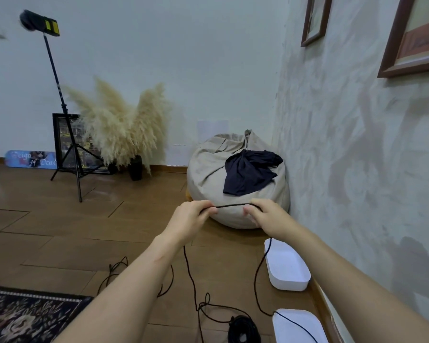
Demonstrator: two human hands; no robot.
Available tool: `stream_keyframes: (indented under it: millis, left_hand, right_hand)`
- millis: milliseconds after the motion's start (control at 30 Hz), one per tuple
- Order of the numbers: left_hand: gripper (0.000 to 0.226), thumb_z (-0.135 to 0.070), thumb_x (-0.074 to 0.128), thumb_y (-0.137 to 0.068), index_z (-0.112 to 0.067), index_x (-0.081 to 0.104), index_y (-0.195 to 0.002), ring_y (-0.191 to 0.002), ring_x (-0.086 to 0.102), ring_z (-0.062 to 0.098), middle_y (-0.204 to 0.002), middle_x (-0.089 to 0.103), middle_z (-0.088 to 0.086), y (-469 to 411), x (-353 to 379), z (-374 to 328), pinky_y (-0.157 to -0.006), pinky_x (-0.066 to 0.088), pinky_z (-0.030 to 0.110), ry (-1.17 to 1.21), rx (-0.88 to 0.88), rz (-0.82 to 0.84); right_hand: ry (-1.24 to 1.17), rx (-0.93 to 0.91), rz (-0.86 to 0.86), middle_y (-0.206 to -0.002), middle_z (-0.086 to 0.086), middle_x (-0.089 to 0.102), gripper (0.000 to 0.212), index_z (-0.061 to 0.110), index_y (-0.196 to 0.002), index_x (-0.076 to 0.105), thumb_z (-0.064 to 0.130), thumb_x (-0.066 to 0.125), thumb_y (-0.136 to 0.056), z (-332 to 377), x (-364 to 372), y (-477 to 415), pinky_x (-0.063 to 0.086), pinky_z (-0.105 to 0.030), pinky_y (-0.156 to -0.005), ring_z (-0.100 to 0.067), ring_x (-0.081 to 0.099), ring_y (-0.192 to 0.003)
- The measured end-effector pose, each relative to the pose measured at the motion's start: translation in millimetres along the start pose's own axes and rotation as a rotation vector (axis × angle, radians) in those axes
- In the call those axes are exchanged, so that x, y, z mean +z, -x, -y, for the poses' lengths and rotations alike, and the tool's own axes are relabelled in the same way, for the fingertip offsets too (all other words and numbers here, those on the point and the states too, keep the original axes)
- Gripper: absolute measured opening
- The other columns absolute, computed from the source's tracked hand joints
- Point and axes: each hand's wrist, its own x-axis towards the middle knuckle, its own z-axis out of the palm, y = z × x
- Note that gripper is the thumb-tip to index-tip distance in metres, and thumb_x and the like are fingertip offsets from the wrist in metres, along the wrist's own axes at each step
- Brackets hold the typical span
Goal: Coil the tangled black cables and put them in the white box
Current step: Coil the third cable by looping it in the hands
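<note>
Left hand point(195, 215): raised in front of the chest, with thumb and fingertips pinching the black cable point(233, 205).
Right hand point(266, 217): level with the left and near it, with fingers curled round the same cable. Both hands grip it and neither is spread.
Cable between the hands: a short stretch is pulled almost straight from one hand to the other. This looks like a way to feel out kinks and set the size of a loop.
Cable below the hands: one strand drops from each hand to the floor point(60, 231). The right-hand strand passes the near-left corner of the white box; I cannot tell whether it touches it.
Loose loops point(113, 271): more black cable lies in slack tangles on the floor, to the left below the forearms.
Coiled bundle point(243, 326): a wound mass of black cable lies on the floor at the lower edge of the view, outside the box.
White box point(290, 284): open and holding no cable, it sits on the floor against the wall point(357, 144), within easy reach of the right hand.
White lid point(307, 320): a second white piece, probably the lid, lies nearer the person, with a cable strand across it.
Step in hand: it appears to be the start of winding this cable.
Progress: early, since nothing is in the box.
Risk: the trailing strands may snag on the tangles as they are drawn up.
</note>
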Motion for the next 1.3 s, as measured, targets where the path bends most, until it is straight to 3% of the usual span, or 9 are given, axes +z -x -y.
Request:
stream_keyframes:
  millis: [200,333,433,533,633,800,967,1133,1300]
  left_hand:
    - [0.021,-0.040,0.055,-0.104,-0.035,0.068,-0.088,-0.075,0.060,0.006,-0.079,0.068,-0.014,1.4,-13.5,23.5,-0.065,0.047,0.031,0.000,-0.094,-0.055]
    - [0.019,-0.038,0.060,-0.102,-0.026,0.072,-0.094,-0.073,0.059,0.002,-0.073,0.065,-0.016,-7.9,-6.5,-9.6,-0.067,0.045,0.026,-0.030,0.082,-0.072]
    - [0.019,-0.037,0.062,-0.101,-0.025,0.070,-0.089,-0.070,0.055,-0.003,-0.066,0.058,-0.019,-9.0,3.9,-28.2,-0.061,0.040,0.021,-0.056,0.177,-0.031]
    - [0.022,-0.040,0.058,-0.103,-0.026,0.070,-0.090,-0.072,0.058,0.007,-0.074,0.065,-0.009,-5.0,2.7,-11.1,-0.065,0.046,0.031,-0.047,0.089,0.008]
    - [0.021,-0.040,0.057,-0.103,-0.030,0.070,-0.091,-0.070,0.058,0.004,-0.074,0.065,-0.013,0.6,-5.2,7.1,-0.060,0.041,0.024,-0.023,-0.008,-0.002]
    - [0.020,-0.040,0.060,-0.102,-0.026,0.071,-0.093,-0.073,0.059,0.009,-0.074,0.066,-0.009,-3.3,6.8,-10.6,-0.068,0.049,0.034,-0.025,0.086,0.038]
    - [0.020,-0.040,0.056,-0.104,-0.030,0.072,-0.095,-0.081,0.064,0.011,-0.089,0.073,-0.011,0.3,-2.4,12.7,-0.073,0.051,0.035,-0.008,-0.060,0.008]
    - [0.023,-0.040,0.056,-0.104,-0.026,0.072,-0.096,-0.080,0.063,0.011,-0.086,0.072,-0.008,-0.4,-2.6,2.1,-0.072,0.051,0.037,-0.006,-0.017,0.017]
    - [0.027,-0.041,0.057,-0.103,-0.023,0.071,-0.090,-0.072,0.060,0.014,-0.076,0.068,-0.002,2.2,9.2,-7.9,-0.066,0.047,0.037,0.042,-0.034,0.062]
  right_hand:
    - [0.227,0.115,0.095,-0.068,0.008,0.056,0.026,0.028,-0.085,0.063,0.042,0.050,-0.103,-24.0,-20.7,1.9,0.042,-0.032,-0.065,-0.011,0.053,-0.063]
    - [-0.061,0.147,0.169,-0.082,0.004,0.070,0.028,0.031,-0.112,0.062,0.054,0.060,-0.096,-11.6,-5.5,6.9,0.049,-0.024,-0.065,-0.004,0.064,-0.065]
    - [-0.008,0.019,0.090,-0.066,0.013,0.059,0.030,0.018,-0.096,0.067,0.041,0.052,-0.104,4.5,6.3,3.1,0.040,-0.027,-0.063,-0.005,0.052,-0.060]
    - [0.169,-0.001,0.010,-0.066,0.005,0.056,0.038,0.023,-0.078,0.061,0.041,0.045,-0.107,2.9,6.5,0.6,0.034,-0.031,-0.061,-0.015,0.051,-0.065]
    - [0.264,0.054,0.065,-0.065,0.004,0.053,0.038,0.027,-0.073,0.053,0.039,0.042,-0.108,-7.1,0.7,2.7,0.034,-0.030,-0.060,-0.016,0.050,-0.063]
    - [0.079,0.030,0.122,-0.075,0.014,0.059,0.020,0.038,-0.083,0.061,0.043,0.056,-0.102,2.4,6.9,5.8,0.038,-0.026,-0.066,-0.004,0.055,-0.073]
    - [0.169,0.034,-0.232,-0.074,0.006,0.064,0.026,0.027,-0.082,0.062,0.033,0.051,-0.105,-2.6,-15.9,3.1,0.038,-0.026,-0.061,-0.012,0.056,-0.070]
    - [-0.008,0.124,0.105,-0.070,0.009,0.069,0.016,0.032,-0.103,0.068,0.045,0.061,-0.099,-14.7,-10.4,12.3,0.047,-0.025,-0.069,-0.001,0.064,-0.070]
    - [0.138,0.037,-0.068,-0.069,0.007,0.060,0.029,0.030,-0.080,0.065,0.034,0.051,-0.105,0.1,-0.7,6.0,0.035,-0.027,-0.058,-0.009,0.054,-0.065]
